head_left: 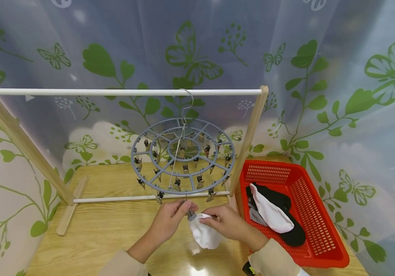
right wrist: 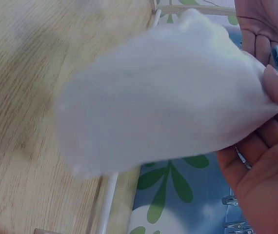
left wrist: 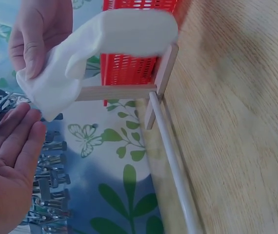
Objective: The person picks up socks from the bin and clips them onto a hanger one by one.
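Note:
A white sock (head_left: 205, 233) hangs from my right hand (head_left: 230, 222), pinched near its opening between thumb and fingers. My left hand (head_left: 170, 217) pinches a metal clip (head_left: 191, 214) at the front edge of the round hanger, right at the sock's top edge. In the left wrist view the sock (left wrist: 129, 34) stretches out sideways, its cuff close to the left fingers. The right wrist view shows the sock (right wrist: 163, 97) filling the middle. Above the hands hangs the blue-grey round clip hanger (head_left: 183, 190), with several metal clips dangling.
The hanger's hook loops over the white rail (head_left: 125, 92) of a wooden stand (head_left: 249, 140). To the right, a red basket (head_left: 325, 230) contains a white sock (head_left: 271, 212) and dark socks (head_left: 295, 234). The stand rests on a wooden table (head_left: 114, 230), with a patterned curtain (head_left: 142, 46) behind.

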The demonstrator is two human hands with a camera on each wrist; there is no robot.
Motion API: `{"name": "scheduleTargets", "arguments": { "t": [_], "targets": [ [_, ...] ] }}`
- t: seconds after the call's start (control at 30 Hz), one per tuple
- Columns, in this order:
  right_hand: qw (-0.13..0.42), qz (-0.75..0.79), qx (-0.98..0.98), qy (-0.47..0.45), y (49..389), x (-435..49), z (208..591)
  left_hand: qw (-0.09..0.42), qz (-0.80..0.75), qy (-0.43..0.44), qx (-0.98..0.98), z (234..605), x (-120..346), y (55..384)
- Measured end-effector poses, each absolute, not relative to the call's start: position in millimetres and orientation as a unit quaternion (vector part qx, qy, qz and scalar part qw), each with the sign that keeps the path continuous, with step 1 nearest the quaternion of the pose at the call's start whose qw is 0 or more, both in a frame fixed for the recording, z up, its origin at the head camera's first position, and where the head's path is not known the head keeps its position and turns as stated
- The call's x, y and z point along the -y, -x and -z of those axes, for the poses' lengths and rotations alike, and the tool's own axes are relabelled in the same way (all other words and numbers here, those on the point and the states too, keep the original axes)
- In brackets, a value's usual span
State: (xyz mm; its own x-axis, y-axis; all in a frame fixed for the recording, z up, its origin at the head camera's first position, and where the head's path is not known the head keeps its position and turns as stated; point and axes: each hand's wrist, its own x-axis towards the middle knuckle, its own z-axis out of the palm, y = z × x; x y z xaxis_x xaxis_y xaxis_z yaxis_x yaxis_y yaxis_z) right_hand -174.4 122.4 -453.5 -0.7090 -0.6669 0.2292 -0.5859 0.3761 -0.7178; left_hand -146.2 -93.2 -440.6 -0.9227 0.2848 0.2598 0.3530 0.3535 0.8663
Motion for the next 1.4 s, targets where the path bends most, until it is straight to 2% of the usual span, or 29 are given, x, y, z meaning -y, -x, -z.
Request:
{"name": "scheduleTargets", "arguments": {
  "t": [0.5,1.23,1.4],
  "targets": [
    [0.051,0.409,-0.813,0.412,174.1,-124.3,455.5,0.081,0.49,0.223,0.839,445.7,92.4,147.4],
    [0.055,0.439,-0.801,0.403,172.7,-121.9,456.7,0.086,0.482,0.228,0.842,445.5,91.9,147.9],
    [0.06,0.464,-0.8,0.376,171.3,-119.0,456.7,0.087,0.476,0.224,0.846,446.2,92.4,148.1]
  ]
}}
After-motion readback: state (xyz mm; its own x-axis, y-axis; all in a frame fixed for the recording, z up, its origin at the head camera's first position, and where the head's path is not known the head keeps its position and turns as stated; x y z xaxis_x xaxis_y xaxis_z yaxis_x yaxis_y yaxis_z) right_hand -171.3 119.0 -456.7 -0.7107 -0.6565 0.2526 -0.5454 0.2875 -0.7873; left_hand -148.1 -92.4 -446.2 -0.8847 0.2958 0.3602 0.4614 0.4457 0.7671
